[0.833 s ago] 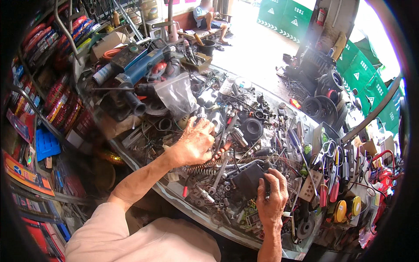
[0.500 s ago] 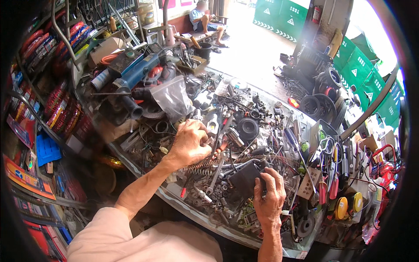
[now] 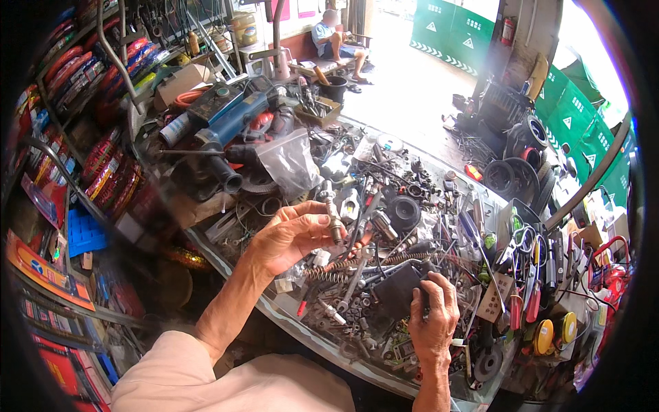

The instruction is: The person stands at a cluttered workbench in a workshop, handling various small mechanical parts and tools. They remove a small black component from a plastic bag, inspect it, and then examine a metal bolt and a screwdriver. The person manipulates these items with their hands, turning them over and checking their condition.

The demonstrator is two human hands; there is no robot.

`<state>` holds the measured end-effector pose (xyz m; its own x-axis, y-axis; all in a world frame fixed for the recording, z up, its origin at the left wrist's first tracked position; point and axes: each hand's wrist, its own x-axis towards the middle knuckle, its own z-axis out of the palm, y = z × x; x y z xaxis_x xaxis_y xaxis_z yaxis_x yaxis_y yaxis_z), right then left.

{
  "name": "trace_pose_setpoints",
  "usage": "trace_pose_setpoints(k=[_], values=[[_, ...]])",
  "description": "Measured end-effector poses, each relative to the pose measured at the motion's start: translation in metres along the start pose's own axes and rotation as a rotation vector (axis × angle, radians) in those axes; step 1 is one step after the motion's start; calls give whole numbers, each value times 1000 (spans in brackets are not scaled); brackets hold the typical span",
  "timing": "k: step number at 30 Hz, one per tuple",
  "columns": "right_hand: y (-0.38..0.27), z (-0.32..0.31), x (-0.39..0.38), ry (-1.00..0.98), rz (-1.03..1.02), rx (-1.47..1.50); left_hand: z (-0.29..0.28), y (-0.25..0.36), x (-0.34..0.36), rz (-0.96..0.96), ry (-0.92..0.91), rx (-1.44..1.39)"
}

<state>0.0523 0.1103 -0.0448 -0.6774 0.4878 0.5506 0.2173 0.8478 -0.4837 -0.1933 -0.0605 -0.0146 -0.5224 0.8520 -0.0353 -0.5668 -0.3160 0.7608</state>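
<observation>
A slim silvery spark plug is pinched between the thumb and fingers of my left hand, raised just over the cluttered tabletop. My right hand rests at the right edge of a flat black box, its fingers loosely bent and apart, with no grip on the box visible. Between the hands lie a long coil spring and several wrenches. A second spark plug sits on the parts pile nearer to me. Beyond my left hand is a clear plastic bag.
Loose metal parts cover the table. A blue power tool lies at the far left. Scissors and screwdrivers stand on the right. Tyres are stacked beyond the table, and a seated person is in the background.
My left hand has lifted out of the pile and turned, with the spark plug now showing in its fingers. The right hand has stayed by the black box. The whole view has shifted slightly.
</observation>
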Motion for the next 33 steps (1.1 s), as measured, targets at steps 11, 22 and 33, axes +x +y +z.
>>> trace_pose_setpoints(k=[11, 22, 33], values=[[0, 1, -4, 26, 36, -2, 26, -47, -23, -258, -116, -258], [-25, -6, -4, 20, -219, 277, 69, -80, -37, 61, -209, 525], [-26, -2, -10, 109, -253, 221, 73, -84, -39, -53, -32, 179]])
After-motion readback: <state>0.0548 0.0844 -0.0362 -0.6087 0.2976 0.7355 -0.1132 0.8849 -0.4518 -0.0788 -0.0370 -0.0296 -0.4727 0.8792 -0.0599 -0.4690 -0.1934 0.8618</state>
